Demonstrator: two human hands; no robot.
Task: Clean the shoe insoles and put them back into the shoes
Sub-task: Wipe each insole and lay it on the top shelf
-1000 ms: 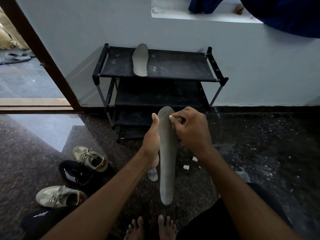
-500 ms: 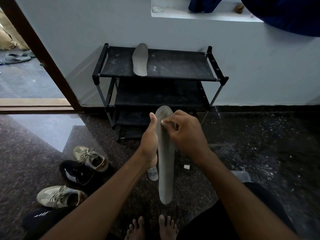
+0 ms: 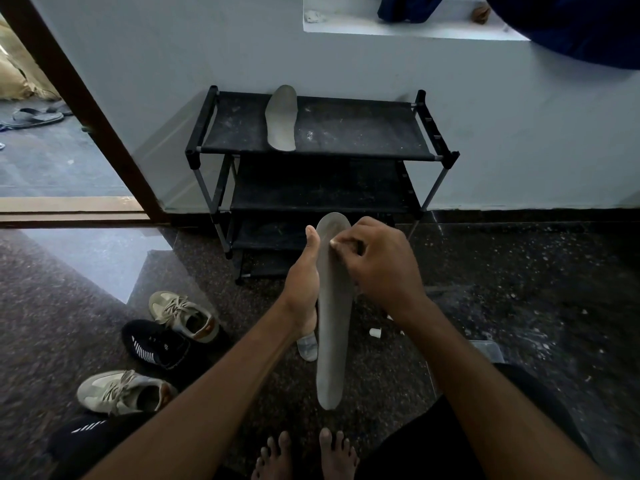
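Observation:
A long grey insole [image 3: 332, 327] stands upright in front of me. My left hand [image 3: 303, 285] grips its left edge, thumb up along the side. My right hand [image 3: 375, 268] has its fingers curled against the upper part of the insole, pinching something small and pale that is mostly hidden. A second grey insole [image 3: 282, 119] lies on the top shelf of the black shoe rack [image 3: 346, 133]. On the floor at the left sit two beige sneakers [image 3: 183, 317] [image 3: 121, 391] and a black sneaker [image 3: 156, 344]; another black shoe [image 3: 79, 438] shows beneath my left arm.
A clear bottle [image 3: 307, 346] lies on the dark speckled floor behind the insole, with a small white cap [image 3: 374, 332] nearby. A clear container [image 3: 486, 351] peeks out beside my right arm. An open doorway [image 3: 52, 150] is at the left. My bare toes [image 3: 304, 455] are at the bottom.
My right hand slid a little leftward and down across the top of the insole, rubbing it. My left hand and the insole stayed nearly still.

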